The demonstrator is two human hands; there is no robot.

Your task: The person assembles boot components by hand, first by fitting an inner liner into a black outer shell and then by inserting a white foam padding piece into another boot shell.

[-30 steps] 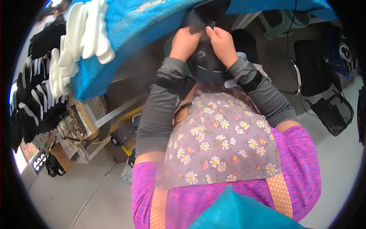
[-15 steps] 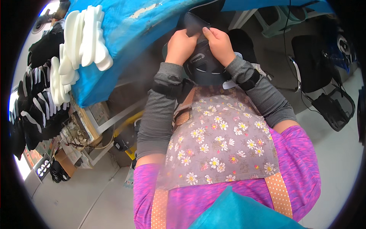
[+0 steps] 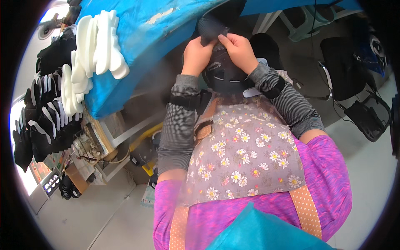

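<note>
From my remote feed I find the black fabric point(image 3: 211, 28) between both hands, at the near edge of the blue cover point(image 3: 156, 35). Its thin edge, I judge, calls for a light, even pinch, thumbs close together and the ply flat, since uneven pull could pucker it. The left hand point(image 3: 196, 56) and right hand point(image 3: 241, 52) are closed, thumbs on top, each pinching fabric; fingertips beneath are hidden. Forearms converge from bent, outspread elbows. Below the hands lies a dark piece point(image 3: 224, 79); I cannot tell whether it joins the fabric. White forms point(image 3: 100, 46) lie leftward on the cover.
</note>
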